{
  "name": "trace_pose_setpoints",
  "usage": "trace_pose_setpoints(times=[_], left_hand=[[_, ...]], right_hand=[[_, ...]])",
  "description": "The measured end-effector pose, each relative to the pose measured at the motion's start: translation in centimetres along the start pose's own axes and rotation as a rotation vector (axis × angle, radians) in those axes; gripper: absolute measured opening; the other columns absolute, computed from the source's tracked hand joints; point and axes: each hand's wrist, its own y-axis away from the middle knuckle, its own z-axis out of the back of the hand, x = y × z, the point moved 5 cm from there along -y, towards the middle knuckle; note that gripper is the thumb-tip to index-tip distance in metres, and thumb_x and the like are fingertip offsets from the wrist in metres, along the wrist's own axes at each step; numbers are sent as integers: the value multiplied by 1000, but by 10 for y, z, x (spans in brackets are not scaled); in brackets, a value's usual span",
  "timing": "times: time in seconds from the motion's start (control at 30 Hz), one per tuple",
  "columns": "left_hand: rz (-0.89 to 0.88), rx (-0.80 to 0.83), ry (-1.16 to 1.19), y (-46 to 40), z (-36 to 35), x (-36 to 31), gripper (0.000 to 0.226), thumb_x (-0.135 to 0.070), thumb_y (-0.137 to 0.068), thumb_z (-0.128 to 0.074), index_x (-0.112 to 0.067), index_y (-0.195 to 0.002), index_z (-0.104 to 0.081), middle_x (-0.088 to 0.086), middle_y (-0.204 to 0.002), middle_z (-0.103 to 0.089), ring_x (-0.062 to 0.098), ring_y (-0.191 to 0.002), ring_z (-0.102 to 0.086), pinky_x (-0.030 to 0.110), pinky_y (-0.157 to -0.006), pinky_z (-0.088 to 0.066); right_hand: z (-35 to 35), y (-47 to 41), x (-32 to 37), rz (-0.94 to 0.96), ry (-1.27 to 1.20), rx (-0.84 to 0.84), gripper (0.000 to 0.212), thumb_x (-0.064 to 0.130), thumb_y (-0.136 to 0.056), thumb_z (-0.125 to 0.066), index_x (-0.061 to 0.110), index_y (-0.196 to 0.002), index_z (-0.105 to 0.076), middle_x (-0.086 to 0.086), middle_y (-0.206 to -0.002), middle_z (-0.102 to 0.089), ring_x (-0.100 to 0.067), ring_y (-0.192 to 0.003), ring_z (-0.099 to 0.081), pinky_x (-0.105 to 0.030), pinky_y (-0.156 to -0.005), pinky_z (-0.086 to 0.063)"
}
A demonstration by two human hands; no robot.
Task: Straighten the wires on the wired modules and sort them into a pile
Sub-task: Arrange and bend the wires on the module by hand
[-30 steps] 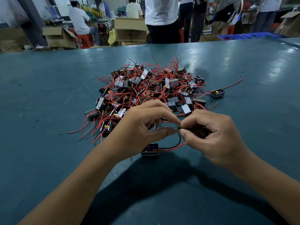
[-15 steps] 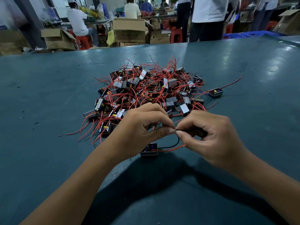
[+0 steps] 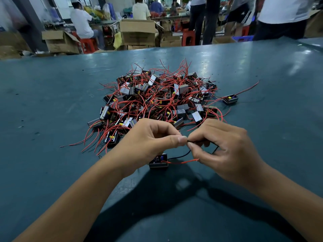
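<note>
A small black module (image 3: 158, 161) lies on the green table (image 3: 52, 105) just below my hands, with a black wire (image 3: 181, 155) and a red wire (image 3: 181, 161) running right from it. My left hand (image 3: 148, 142) and my right hand (image 3: 225, 147) meet thumb to thumb, both pinching the black wire between thumb and forefinger. Behind them sits a tangled heap of modules with red wires (image 3: 157, 100). One module (image 3: 230, 99) lies apart at the heap's right, its wire pointing away.
Beyond the table's far edge stand open cardboard boxes (image 3: 138, 32), red stools (image 3: 89, 44) and several people, seated and standing. Loose red wire ends (image 3: 82, 142) spread from the heap toward the left.
My hands hold nearly the same pose, pinching the black wire; the wire's loop below them looks a little flatter. People in the background have walked to the right.
</note>
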Motion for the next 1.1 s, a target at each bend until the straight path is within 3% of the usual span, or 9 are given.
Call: trace_pose_setpoints(times=[0.13,0.27,0.33,0.47,0.53,0.63,0.77,0.87,1.1], left_hand=[[162,39,131,2,-4,4,13,-26,-79,-75,-17,-69,-73,-3,-58,-55,10,-51,-37,18,-46,-27],[400,110,391,6,-18,13,23,-14,-82,-64,-16,-61,-70,0,-63,-50,6,-46,-33,15,-39,-25],[421,78,423,5,-21,15,30,-12,-89,-59,-15,-61,-68,0,-61,-51,6,-43,-33,15,-37,-24],[98,-105,71,0,-3,4,22,-16,-92,-66,-17,-71,-70,-6,-59,-54,9,-48,-40,19,-43,-33],[-183,-191,-263,2,8,-10,5,-15,-87,-73,-19,-84,-71,-10,-74,-61,10,-57,-49,19,-54,-41],[-460,-202,-572,6,6,-22,15,-11,-83,-79,-15,-97,-73,-6,-95,-60,15,-68,-53,19,-64,-43],[-574,-175,-684,6,2,-23,15,-18,-86,-78,-9,-98,-76,2,-98,-64,16,-88,-61,28,-78,-49],[-642,-174,-765,7,0,-24,13,-19,-90,-73,-8,-96,-77,4,-96,-65,22,-88,-61,36,-77,-50],[-579,-107,-716,5,-7,-25,18,-18,-97,-62,-4,-92,-72,4,-93,-62,19,-83,-56,29,-73,-46]], right_hand=[[-1,-1,1,43,40,-2,8,2,-84,-69,5,-77,-71,-1,-72,-61,-15,-66,-53,-29,-63,-46],[-4,1,4,109,100,5,8,4,-87,-68,5,-80,-71,-3,-74,-60,-19,-67,-54,-27,-64,-46],[-6,1,2,88,88,4,9,4,-86,-68,5,-78,-70,-2,-73,-60,-17,-67,-54,-27,-64,-46],[-3,1,-8,-56,-52,-35,9,4,-83,-71,6,-75,-68,3,-70,-59,-11,-66,-53,-20,-66,-44],[-2,1,-11,-99,-101,-44,9,4,-83,-71,7,-75,-68,5,-70,-58,-8,-66,-54,-18,-67,-43],[-2,1,-12,-126,-130,-34,9,5,-83,-71,7,-76,-68,6,-71,-58,-7,-67,-55,-16,-67,-42],[-1,2,-10,-127,-144,-20,7,6,-84,-71,8,-78,-68,9,-72,-58,-5,-68,-55,-15,-68,-42],[-1,2,-9,-95,-97,-10,6,7,-84,-71,6,-78,-69,6,-72,-58,-7,-68,-54,-17,-67,-43],[0,1,-6,-33,-35,-26,7,4,-84,-71,5,-77,-69,1,-72,-60,-14,-67,-55,-23,-66,-45]])
